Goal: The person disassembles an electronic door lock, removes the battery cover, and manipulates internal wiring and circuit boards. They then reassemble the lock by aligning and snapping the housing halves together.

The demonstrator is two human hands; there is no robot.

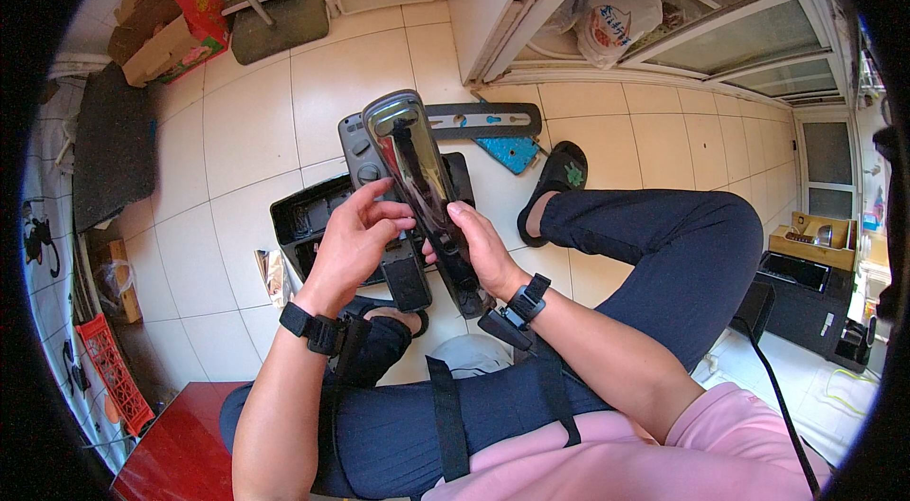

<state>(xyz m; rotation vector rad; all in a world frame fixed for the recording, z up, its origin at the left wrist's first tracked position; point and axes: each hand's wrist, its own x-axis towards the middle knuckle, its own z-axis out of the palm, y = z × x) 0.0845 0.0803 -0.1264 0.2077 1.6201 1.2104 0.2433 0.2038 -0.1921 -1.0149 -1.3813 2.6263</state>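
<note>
A long, glossy black panel (420,164) with rounded ends, which looks like the front of a smart door lock, is held slanting in front of me. My right hand (485,250) grips its right edge, thumb on top and fingertips showing on the far side. At its left edge is my left hand (355,240), fingers bent and apart, fingertips at the panel's side; I see nothing held in them. Partly behind the glossy panel is a grey lock body (358,148) with a round knob. Below my fingers stands a dark block-shaped part (406,281).
An open black case (296,221) lies on the tiled floor beneath. Beyond it are a dark slotted mounting plate (493,119) and a blue piece (510,154). Shiny foil (275,275) lies left of the case. A cardboard box (156,36) stands far left, and a red stool (185,444) is beside me.
</note>
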